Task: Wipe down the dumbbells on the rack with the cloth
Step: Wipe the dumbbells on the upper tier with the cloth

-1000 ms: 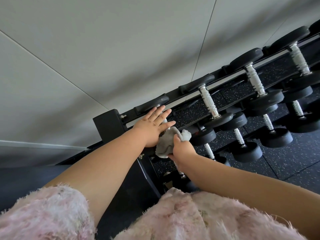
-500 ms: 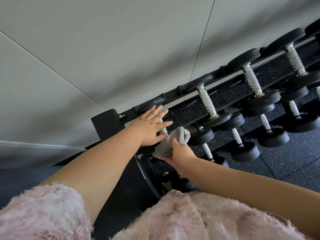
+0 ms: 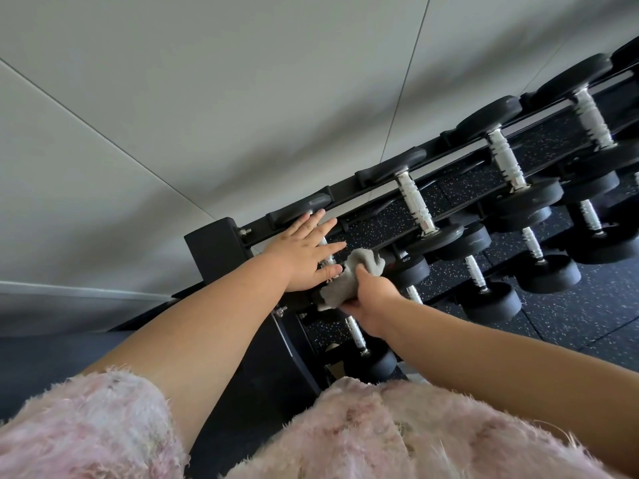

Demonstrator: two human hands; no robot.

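At the left end of the rack [image 3: 211,250], we are cleaning the first dumbbell [image 3: 297,210]. Our left hand [image 3: 304,254] lies flat on its bar, fingers straight. Our right hand [image 3: 371,300] squeezes the cloth [image 3: 349,278] in a bunch and presses it by the near end. We think the job has only just begun. Next we should rub along the bar, then go on to the other dumbbells [image 3: 415,202] on the right.

Pale grey panelled wall [image 3: 207,81], thin dark seams between its panels, lighter skirting strip [image 3: 69,290] along its foot at the left, black floor [image 3: 594,316] — flecked with pale specks, laid in tiles — soft even light
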